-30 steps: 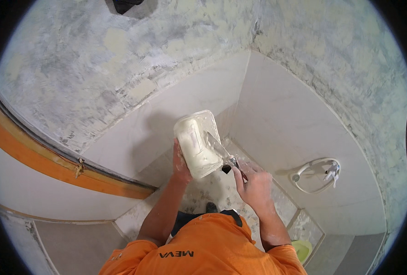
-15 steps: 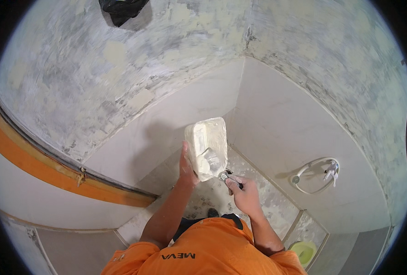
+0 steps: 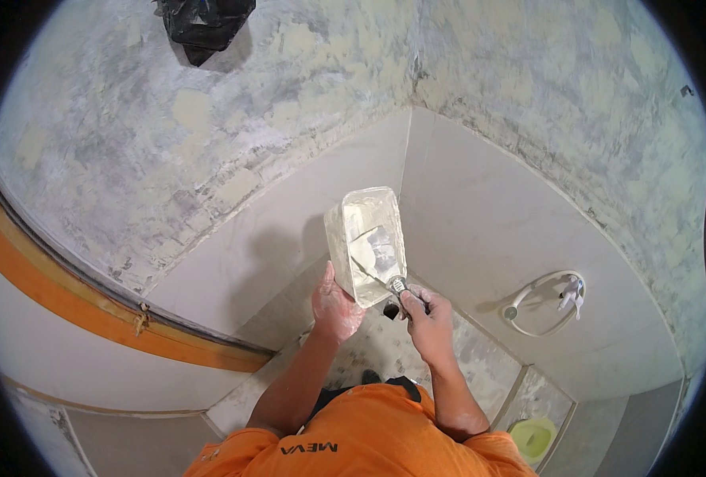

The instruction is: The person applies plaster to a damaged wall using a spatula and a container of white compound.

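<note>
My left hand (image 3: 337,306), dusted with white, grips the lower left side of a rectangular plastic tub (image 3: 334,238) coated in cream filler paste. The tub is tilted so that its inside faces me. Wrapped round the dark handle of a putty knife (image 3: 399,286) is my right hand (image 3: 428,318). The knife's broad metal blade reaches into the tub, with paste on part of its face. My right fingertips are partly hidden behind the handle.
Patchily filled walls (image 3: 194,151) meet pale panels (image 3: 496,199) at a corner ahead. A shower hose (image 3: 520,298) hangs on the right panel, a black bag (image 3: 208,24) high on the left wall. An orange wooden frame (image 3: 90,306) runs at left; a yellow-green basin (image 3: 532,440) stands lower right.
The tub has risen slightly and turned more upright, showing more of its inside. The putty knife's blade has moved up within it, and my left palm shows more. The view has shifted a little.
</note>
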Demonstrator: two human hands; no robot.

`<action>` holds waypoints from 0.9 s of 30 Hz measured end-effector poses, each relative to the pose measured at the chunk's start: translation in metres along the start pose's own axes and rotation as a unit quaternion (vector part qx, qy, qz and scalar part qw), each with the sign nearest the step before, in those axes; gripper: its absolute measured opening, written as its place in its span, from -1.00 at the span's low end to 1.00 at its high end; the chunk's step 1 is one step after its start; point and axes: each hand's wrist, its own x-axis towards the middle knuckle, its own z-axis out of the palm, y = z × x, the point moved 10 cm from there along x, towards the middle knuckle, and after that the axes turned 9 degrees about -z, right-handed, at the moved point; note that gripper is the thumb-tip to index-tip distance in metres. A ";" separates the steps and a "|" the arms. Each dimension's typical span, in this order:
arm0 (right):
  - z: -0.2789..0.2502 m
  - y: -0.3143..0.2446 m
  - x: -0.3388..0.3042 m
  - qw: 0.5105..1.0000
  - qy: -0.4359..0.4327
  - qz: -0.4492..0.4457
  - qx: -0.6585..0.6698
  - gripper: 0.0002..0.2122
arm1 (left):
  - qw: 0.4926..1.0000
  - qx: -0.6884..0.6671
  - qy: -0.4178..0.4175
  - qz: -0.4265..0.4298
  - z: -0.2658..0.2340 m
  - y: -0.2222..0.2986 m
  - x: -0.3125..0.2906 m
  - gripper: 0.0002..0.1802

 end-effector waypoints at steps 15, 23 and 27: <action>-0.004 -0.027 -0.002 0.991 0.081 -0.042 0.102 -0.79 | 0.982 -0.187 -0.015 0.004 0.015 -0.034 0.010 -0.40; -0.017 -0.097 -0.016 0.913 0.123 -0.302 -0.247 -0.75 | 0.990 -0.114 0.074 0.025 0.020 0.000 0.005 -0.33; -0.004 -0.099 -0.016 0.892 0.067 -0.267 -0.359 -0.71 | 0.991 -0.122 0.023 0.054 0.014 0.011 0.012 -0.28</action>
